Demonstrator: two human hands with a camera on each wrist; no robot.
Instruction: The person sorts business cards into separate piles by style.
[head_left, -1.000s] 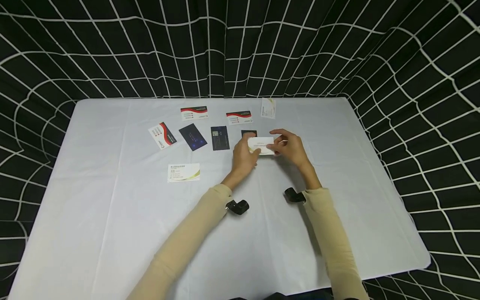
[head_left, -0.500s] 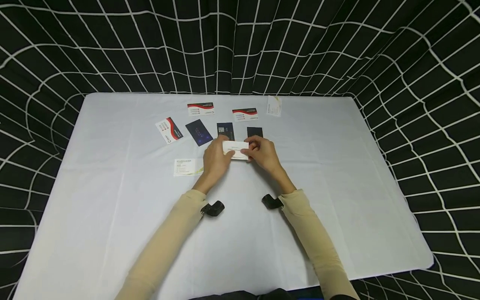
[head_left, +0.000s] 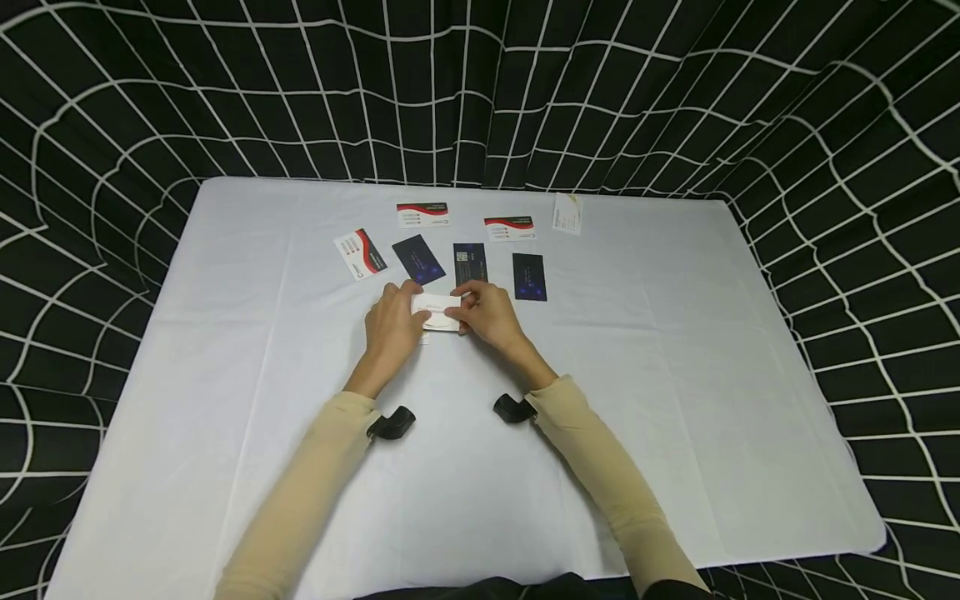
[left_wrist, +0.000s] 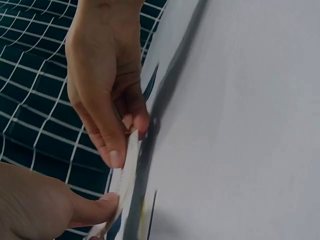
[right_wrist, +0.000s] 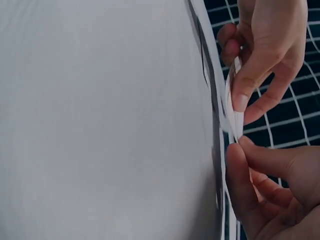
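Two bare hands, left (head_left: 393, 323) and right (head_left: 491, 318), both engaged: thumb and fingers of each pinch the near-opposite ends of one item.

Item held: thin bundle of white rectangular cards, apparently paper (head_left: 441, 305), between the hands, tilted, seemingly raised off the desk. Edges in the wrist views suggest more than one layer; count cannot be told. Print on the upper face too small to read.

Under and beside the left hand: one white card corner with a yellow-green trace (head_left: 424, 338), mostly hidden.

Just beyond the hands: one dark navy rectangular card with a pale square code (head_left: 470, 260), its near end partly covered by the right hand; one dark blue glossy card, slanted (head_left: 418, 258), beyond the left hand.

Right of the right hand: one dark blue upright-lying card (head_left: 529, 277).

Farther out: three white cards with red-and-black bands (head_left: 361, 254), one left, two ahead; one white card with a yellowish corner (head_left: 567, 214), ahead and right.

Support: desk under white cloth (head_left: 712, 400).

Step in hand, as judged: gathering or squaring the white cards by their edges. Next move likely calls for one light, steady pinch kept while the other hand frees itself.
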